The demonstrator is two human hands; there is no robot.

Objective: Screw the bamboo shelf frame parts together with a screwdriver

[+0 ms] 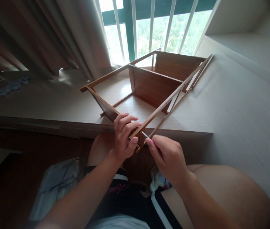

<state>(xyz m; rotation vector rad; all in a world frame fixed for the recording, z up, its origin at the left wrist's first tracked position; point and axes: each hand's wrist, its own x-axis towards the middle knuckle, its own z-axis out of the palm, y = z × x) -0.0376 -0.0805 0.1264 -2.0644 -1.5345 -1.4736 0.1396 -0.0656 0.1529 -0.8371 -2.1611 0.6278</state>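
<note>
A brown wooden shelf unit lies on its side on the pale ledge, its near end jutting past the ledge's front edge. My left hand grips the corner of that near end, fingers over the end board and thumb beside the rail. In my right hand is a thin metal tool, pinched between thumb and fingers. Its tip meets the shelf's side near the corner. Most of the tool is hidden in my fist, so its exact kind does not show.
The ledge runs below a barred window, with curtains at the left. A white wall panel closes off the right. On the floor at lower left lies a clear plastic box with a dark cable. A crumpled cloth rests far left.
</note>
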